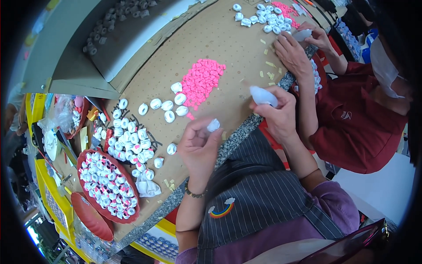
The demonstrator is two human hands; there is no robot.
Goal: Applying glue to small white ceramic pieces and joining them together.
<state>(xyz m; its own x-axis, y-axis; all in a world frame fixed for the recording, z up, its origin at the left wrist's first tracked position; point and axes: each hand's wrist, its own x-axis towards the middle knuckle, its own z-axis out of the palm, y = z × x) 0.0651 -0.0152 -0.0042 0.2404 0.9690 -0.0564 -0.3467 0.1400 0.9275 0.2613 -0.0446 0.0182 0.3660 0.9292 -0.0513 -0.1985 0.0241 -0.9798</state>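
Note:
My left hand pinches a small white rounded piece between thumb and fingertips, just above the brown table board. In my right hand, close to the table's speckled edge, is a small translucent white squeeze bottle; its tip is blurred. A heap of small bright pink pieces lies beyond my left hand. Several white ring-marked pieces sit beside that heap. Further left is a larger pile of similar white pieces, some carrying pink bits.
A red scalloped tray full of white, pink and black pieces stands at the left, overlapping another red tray. A grey shelf box rises at the back left. At the right, a co-worker in a dark red shirt handles a similar bottle.

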